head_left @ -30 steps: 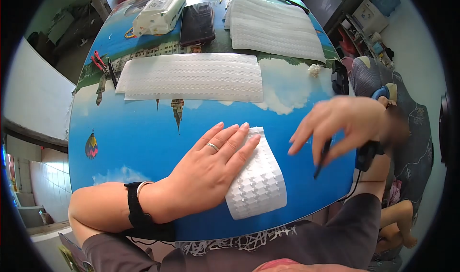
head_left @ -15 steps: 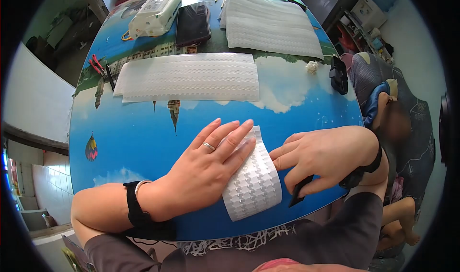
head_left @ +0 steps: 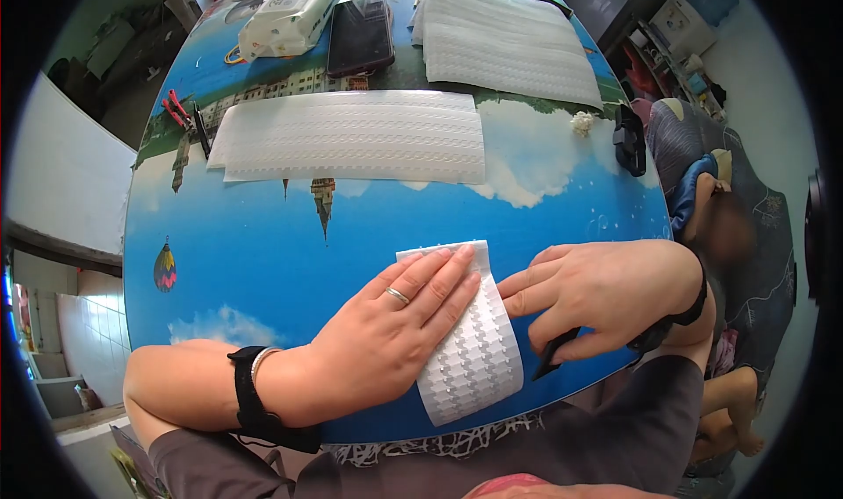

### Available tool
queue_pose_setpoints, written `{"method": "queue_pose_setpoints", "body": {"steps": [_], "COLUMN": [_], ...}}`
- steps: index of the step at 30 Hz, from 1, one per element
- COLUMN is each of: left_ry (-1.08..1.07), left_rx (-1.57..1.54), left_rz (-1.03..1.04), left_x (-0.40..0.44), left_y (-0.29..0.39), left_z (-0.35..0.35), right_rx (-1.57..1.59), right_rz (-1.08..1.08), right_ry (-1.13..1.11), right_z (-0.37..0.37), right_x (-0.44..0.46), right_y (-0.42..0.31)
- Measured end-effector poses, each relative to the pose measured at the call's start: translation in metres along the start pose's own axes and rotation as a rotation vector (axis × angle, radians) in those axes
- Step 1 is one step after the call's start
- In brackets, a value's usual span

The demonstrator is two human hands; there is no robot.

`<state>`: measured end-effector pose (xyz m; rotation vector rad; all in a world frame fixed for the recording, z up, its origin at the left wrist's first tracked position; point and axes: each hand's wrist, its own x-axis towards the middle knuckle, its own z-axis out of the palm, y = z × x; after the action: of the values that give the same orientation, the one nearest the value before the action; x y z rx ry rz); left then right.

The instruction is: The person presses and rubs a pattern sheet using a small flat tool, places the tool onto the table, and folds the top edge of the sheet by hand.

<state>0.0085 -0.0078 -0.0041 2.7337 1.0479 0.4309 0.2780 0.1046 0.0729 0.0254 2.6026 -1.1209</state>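
A white strip with a grey houndstooth-like pattern (head_left: 474, 354) lies near the table's front edge, its lower end curling. My left hand (head_left: 395, 328) rests flat across its upper left part, fingers stretched out, a ring on one finger. At the strip's right edge, my right hand (head_left: 597, 297) touches it with its fingertips. A dark, slim tool (head_left: 553, 355) is held between that hand's thumb and fingers; its exact kind cannot be made out.
White embossed sheets (head_left: 351, 139) lie beyond my hands, with a larger stack (head_left: 509, 47) behind. A phone (head_left: 361, 35), wipes pack (head_left: 290, 20), red-handled tool (head_left: 176, 108) and black strap (head_left: 630, 141) are also on the table. Another person (head_left: 702, 191) is at the right.
My right hand has come left and down to the strip's edge with the dark tool. My left fingers have come closer together and lower over the strip's top.
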Motion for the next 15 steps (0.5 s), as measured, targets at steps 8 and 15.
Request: {"method": "queue_pose_setpoints", "body": {"steps": [8,15], "left_ry": [-0.030,0.011], "left_rx": [-0.110,-0.046], "left_rz": [-0.034,0.009], "left_x": [-0.001,-0.001], "left_y": [-0.005,-0.002], "left_z": [0.002,0.004], "right_rx": [-0.024,0.284], "right_rz": [0.024,-0.016], "right_ry": [0.023,0.159], "right_z": [0.003,-0.026], "right_x": [0.000,-0.009], "right_y": [-0.003,0.015]}}
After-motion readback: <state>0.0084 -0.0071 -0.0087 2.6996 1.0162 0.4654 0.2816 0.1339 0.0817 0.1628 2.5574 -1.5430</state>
